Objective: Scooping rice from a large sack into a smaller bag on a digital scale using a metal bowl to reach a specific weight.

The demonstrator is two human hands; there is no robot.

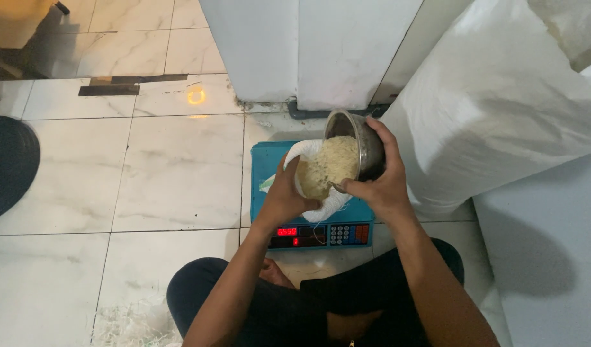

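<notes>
1. My right hand [380, 186], centre right of frame, is clamped round a steel bowl [363, 142]; fingers over its rim and side, bowl tipped hard toward the left.
2. Bowl holds pale shredded stuff [331, 164], looks like fine noodles or grain; can't tell which. It reaches from the bowl mouth into the bag below.
3. My left hand [284, 196], frame centre, is closed on the rim of a small white bag [327, 207], holding its mouth open. Bowl lip sits right at the bag mouth.
4. Bag rests on a blue electronic scale [269, 160], centre of frame; red display [287, 231] and keypad [348, 234] on its lower edge, nearest me.
5. Big white sack [501, 109] fills the upper right, just beside the scale.
6. White marble-look floor tiles [173, 167] all over the left. Dark round object [9, 164] at the left edge, cut off.
7. Loose pale shreds [131, 324] on the floor, lower left, near my knee.
</notes>
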